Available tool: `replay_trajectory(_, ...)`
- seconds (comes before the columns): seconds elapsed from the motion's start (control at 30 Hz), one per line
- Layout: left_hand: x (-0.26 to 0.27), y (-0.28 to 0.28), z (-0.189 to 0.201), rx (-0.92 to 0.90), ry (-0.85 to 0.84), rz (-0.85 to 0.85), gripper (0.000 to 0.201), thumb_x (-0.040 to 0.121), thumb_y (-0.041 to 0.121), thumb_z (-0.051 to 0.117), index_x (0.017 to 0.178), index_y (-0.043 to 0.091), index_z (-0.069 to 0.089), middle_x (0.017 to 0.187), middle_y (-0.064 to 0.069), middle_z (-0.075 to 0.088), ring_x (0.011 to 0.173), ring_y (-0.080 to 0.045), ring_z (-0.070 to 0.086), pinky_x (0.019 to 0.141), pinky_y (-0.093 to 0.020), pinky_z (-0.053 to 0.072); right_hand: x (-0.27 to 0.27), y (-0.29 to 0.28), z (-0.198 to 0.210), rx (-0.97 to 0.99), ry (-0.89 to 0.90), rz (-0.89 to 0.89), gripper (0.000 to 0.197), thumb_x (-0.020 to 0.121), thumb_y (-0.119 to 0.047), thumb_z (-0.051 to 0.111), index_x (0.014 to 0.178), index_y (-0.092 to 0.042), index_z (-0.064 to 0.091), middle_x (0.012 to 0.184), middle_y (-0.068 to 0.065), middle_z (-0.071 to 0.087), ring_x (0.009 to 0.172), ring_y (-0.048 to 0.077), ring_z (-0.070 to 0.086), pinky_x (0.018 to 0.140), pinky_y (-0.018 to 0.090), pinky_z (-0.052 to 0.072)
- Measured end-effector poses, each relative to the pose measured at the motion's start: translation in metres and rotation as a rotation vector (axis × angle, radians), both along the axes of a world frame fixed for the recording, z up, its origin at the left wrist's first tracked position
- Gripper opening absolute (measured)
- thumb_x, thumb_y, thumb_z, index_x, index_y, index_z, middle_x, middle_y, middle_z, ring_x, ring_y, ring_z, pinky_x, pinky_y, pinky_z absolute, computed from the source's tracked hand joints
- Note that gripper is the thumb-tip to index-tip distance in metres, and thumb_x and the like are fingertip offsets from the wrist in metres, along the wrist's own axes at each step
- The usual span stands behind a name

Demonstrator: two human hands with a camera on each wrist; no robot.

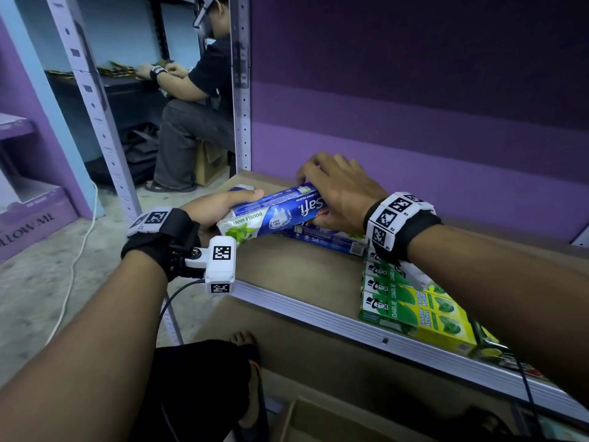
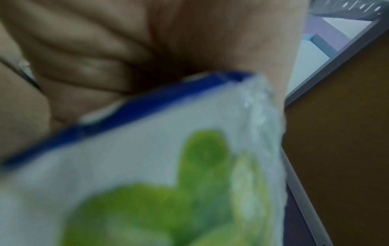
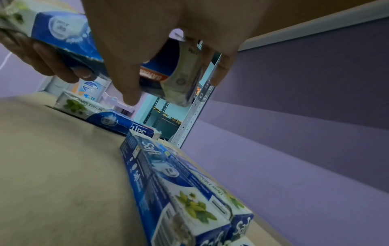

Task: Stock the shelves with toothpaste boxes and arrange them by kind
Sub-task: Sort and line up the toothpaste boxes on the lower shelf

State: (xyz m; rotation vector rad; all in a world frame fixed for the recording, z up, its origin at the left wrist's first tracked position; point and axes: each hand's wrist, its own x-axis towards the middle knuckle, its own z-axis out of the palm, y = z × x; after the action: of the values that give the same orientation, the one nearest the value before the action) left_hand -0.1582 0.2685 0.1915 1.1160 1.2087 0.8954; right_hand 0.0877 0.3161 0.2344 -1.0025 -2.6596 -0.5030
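I hold one blue and white Safi Double Mint toothpaste box (image 1: 277, 208) with both hands, just above the wooden shelf (image 1: 296, 275). My left hand (image 1: 223, 204) grips its leaf-printed end, which fills the left wrist view as a blurred box end (image 2: 147, 166). My right hand (image 1: 328, 196) grips the other end from above, thumb and fingers around the box (image 3: 69, 38). Another Safi box (image 1: 325, 239) lies on the shelf right under it. In the right wrist view, more Safi boxes (image 3: 168, 183) lie in a row along the back wall. Green and yellow Darlie boxes (image 1: 414, 307) sit at the shelf's front right.
A perforated metal upright (image 1: 242, 90) stands at the shelf's left end, against the purple back wall (image 1: 414, 122). Another person (image 1: 197, 100) sits at a far shelf on the left. A cardboard box (image 1: 318, 422) and my sandalled foot (image 1: 248, 362) are below the shelf.
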Motion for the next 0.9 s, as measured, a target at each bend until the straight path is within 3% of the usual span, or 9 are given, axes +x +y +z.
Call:
replay_trajectory(0.1, 0.001, 0.0, 0.001, -0.018, -0.023, -0.007, 0.034, 0.084, 0.046, 0.066, 0.097, 0.015, 0.071, 0.107, -0.022, 0.061, 0.071, -0.024, 0.061, 0.057, -0.028, 0.052, 0.003, -0.002, 0.0, -0.036, 0.027, 0.03, 0.058, 0.073, -0.04, 0.078, 0.121, -0.027, 0.048, 0.123, 0.0, 0.046, 0.101, 0.023, 0.046, 0.085, 0.039, 0.044)
replay_trajectory(0.23, 0.002, -0.003, 0.002, -0.05, -0.034, -0.049, 0.042, 0.081, 0.047, 0.066, 0.099, 0.009, 0.074, 0.089, -0.017, 0.069, 0.069, -0.022, 0.069, 0.053, -0.028, 0.056, 0.007, 0.001, -0.003, -0.287, 0.218, -0.042, 0.055, 0.071, -0.035, 0.08, 0.117, -0.038, 0.05, 0.116, -0.003, 0.044, 0.099, 0.018, 0.05, 0.08, 0.034, 0.049)
replay_trajectory(0.33, 0.007, -0.005, 0.002, 0.03, -0.046, 0.002, 0.042, 0.085, 0.043, 0.065, 0.107, 0.008, 0.067, 0.091, -0.016, 0.067, 0.064, -0.019, 0.065, 0.05, -0.026, 0.053, 0.005, -0.002, -0.003, -0.581, 0.549, -0.175, 0.071, 0.065, -0.022, 0.087, 0.121, -0.035, 0.047, 0.119, 0.007, 0.05, 0.094, 0.02, 0.06, 0.069, 0.028, 0.055)
replay_trajectory(0.4, 0.011, -0.004, 0.0, 0.116, -0.054, 0.086, 0.048, 0.086, 0.039, 0.067, 0.119, 0.005, 0.064, 0.096, -0.018, 0.066, 0.062, -0.019, 0.062, 0.048, -0.025, 0.05, 0.0, -0.006, -0.003, -0.939, 0.906, -0.24, 0.08, 0.069, -0.004, 0.084, 0.13, -0.024, 0.036, 0.119, 0.014, 0.058, 0.089, 0.028, 0.069, 0.069, 0.042, 0.062)
replay_trajectory(0.5, 0.02, -0.004, 0.001, 0.173, -0.114, 0.181, 0.044, 0.088, 0.03, 0.067, 0.124, 0.005, 0.063, 0.093, -0.014, 0.072, 0.062, -0.016, 0.067, 0.048, -0.024, 0.051, -0.007, -0.015, -0.002, -1.352, 1.323, -0.23, 0.06, 0.078, 0.002, 0.076, 0.131, 0.0, 0.046, 0.124, 0.025, 0.061, 0.098, 0.034, 0.07, 0.078, 0.047, 0.061)
replay_trajectory(0.57, 0.026, -0.004, 0.004, 0.194, -0.139, 0.176, 0.04, 0.091, 0.026, 0.065, 0.124, 0.005, 0.062, 0.097, -0.015, 0.072, 0.069, -0.018, 0.069, 0.053, -0.026, 0.054, -0.008, -0.019, -0.001, -1.424, 1.434, -0.187, 0.039, 0.084, -0.005, 0.074, 0.12, 0.004, 0.06, 0.116, 0.024, 0.066, 0.098, 0.035, 0.07, 0.082, 0.045, 0.061)
replay_trajectory(0.63, 0.029, -0.005, 0.006, 0.2, -0.151, 0.158, 0.037, 0.091, 0.023, 0.064, 0.124, 0.006, 0.062, 0.101, -0.016, 0.071, 0.075, -0.019, 0.07, 0.057, -0.028, 0.056, -0.007, -0.021, -0.001, -1.478, 1.519, -0.141, 0.031, 0.088, -0.008, 0.071, 0.116, 0.002, 0.062, 0.115, 0.025, 0.067, 0.101, 0.036, 0.07, 0.086, 0.046, 0.059)
replay_trajectory(0.77, 0.031, -0.007, 0.007, 0.19, -0.131, 0.121, 0.034, 0.09, 0.014, 0.066, 0.123, 0.007, 0.062, 0.097, -0.013, 0.073, 0.074, -0.018, 0.072, 0.055, -0.029, 0.057, -0.004, -0.021, -0.004, -1.507, 1.575, -0.105, 0.044, 0.087, -0.01, 0.073, 0.126, 0.002, 0.058, 0.121, 0.025, 0.065, 0.103, 0.038, 0.07, 0.091, 0.051, 0.056)
replay_trajectory(0.9, 0.029, -0.006, 0.005, 0.198, -0.128, 0.071, 0.04, 0.083, 0.019, 0.072, 0.12, 0.006, 0.064, 0.111, -0.011, 0.072, 0.094, -0.022, 0.071, 0.077, -0.035, 0.06, -0.003, -0.02, -0.003, -1.418, 1.532, -0.116, 0.052, 0.087, -0.008, 0.072, 0.133, 0.003, 0.052, 0.123, 0.023, 0.066, 0.101, 0.037, 0.07, 0.088, 0.049, 0.058)
